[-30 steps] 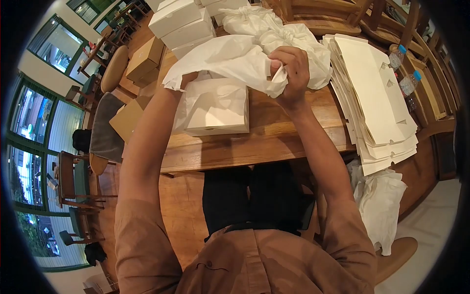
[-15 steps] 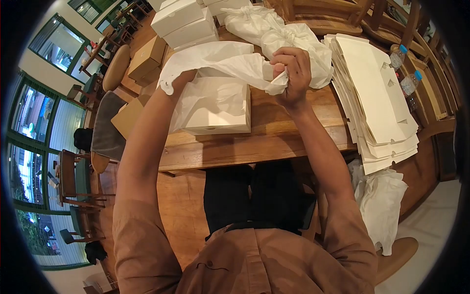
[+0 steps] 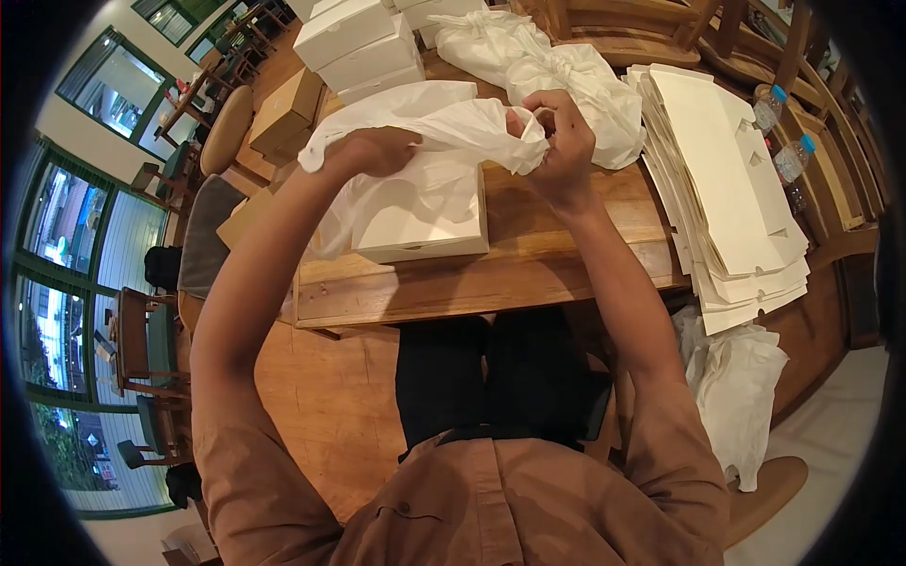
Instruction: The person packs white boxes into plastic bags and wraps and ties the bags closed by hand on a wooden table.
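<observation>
A thin white plastic bag (image 3: 444,113) is stretched between my two hands above the table. My right hand (image 3: 564,141) is closed on the bag's bunched end. At the bag's left part, my left hand (image 3: 377,151) has its fingers curled against the plastic, with the fingertips partly covered by it. Below the bag, a closed white cardboard box (image 3: 425,236) sits on the wooden table (image 3: 528,283) near its front edge. Loose plastic drapes over the box's top and left side.
White boxes (image 3: 363,47) are stacked at the back left, with brown cartons (image 3: 286,104) beside them. Tied white bags (image 3: 576,94) lie behind my right hand. Flat cardboard sheets (image 3: 727,179) are piled on the right, near blue-capped bottles (image 3: 791,158). Another white bag (image 3: 741,396) hangs below.
My left hand has come out from under the plastic and moved right, its elbow swinging outward. My right hand has shifted only slightly, still holding the bag's end.
</observation>
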A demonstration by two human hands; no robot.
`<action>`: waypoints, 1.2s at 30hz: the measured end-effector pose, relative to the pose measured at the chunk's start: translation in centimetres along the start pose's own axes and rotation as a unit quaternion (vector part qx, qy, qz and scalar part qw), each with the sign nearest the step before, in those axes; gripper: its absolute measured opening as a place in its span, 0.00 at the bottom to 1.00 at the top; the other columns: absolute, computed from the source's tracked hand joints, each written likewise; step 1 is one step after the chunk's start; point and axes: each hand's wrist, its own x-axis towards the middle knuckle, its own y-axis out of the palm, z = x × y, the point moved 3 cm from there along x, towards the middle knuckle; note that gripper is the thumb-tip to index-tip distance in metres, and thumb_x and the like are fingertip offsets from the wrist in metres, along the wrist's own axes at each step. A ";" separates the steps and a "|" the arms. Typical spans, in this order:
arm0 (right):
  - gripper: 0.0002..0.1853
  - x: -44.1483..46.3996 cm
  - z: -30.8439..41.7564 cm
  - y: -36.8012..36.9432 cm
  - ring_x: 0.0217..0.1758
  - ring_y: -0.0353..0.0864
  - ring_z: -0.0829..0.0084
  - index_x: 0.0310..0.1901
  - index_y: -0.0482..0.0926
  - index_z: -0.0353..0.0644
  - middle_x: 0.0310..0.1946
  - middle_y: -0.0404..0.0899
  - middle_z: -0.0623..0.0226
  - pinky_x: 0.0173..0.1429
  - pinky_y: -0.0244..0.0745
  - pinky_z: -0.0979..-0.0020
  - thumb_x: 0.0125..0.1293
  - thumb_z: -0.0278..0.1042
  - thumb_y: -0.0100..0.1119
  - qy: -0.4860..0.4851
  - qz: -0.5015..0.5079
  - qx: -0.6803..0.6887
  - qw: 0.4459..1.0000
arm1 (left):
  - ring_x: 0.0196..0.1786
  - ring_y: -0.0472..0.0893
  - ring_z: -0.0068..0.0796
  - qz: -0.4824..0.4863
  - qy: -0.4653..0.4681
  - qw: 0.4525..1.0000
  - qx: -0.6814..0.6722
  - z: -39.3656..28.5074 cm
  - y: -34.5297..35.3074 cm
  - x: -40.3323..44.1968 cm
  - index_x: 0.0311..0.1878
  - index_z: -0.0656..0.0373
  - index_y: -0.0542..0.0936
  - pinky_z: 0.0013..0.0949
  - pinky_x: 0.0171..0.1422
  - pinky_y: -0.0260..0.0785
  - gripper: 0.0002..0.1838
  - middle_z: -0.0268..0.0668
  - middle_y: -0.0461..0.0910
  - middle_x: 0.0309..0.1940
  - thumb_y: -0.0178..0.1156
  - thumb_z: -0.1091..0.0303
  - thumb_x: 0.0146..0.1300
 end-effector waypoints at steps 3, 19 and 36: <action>0.14 -0.2 0.0 0.4 0.29 0.80 0.78 0.43 0.75 0.35 0.37 0.79 0.66 0.31 0.73 0.75 0.65 0.30 0.72 0.014 0.004 0.042 0.999 | 0.68 0.75 0.50 -0.026 0.066 0.997 -0.015 -2.1 -1.9 -4.6 0.70 0.60 0.73 0.44 0.73 0.66 0.25 0.50 0.77 0.66 0.45 0.62 0.74; 0.10 0.0 -0.1 -0.1 0.24 0.79 0.66 0.31 0.78 0.40 0.24 0.78 0.64 0.30 0.73 0.68 0.65 0.32 0.71 -0.036 0.017 -0.004 0.999 | 0.76 0.66 0.51 -0.649 0.128 0.739 -0.132 -2.0 7.4 -18.8 0.71 0.59 0.71 0.51 0.74 0.63 0.32 0.49 0.67 0.74 0.66 0.56 0.69; 0.23 -0.8 1.4 0.8 0.50 0.82 0.74 0.52 0.75 0.36 0.46 0.80 0.65 0.55 0.76 0.73 0.61 0.32 0.77 0.137 0.183 -0.045 0.973 | 0.67 0.74 0.35 -0.647 0.161 0.495 -0.557 1.2 10.6 -15.0 0.73 0.66 0.63 0.36 0.70 0.70 0.36 0.47 0.69 0.68 0.68 0.78 0.66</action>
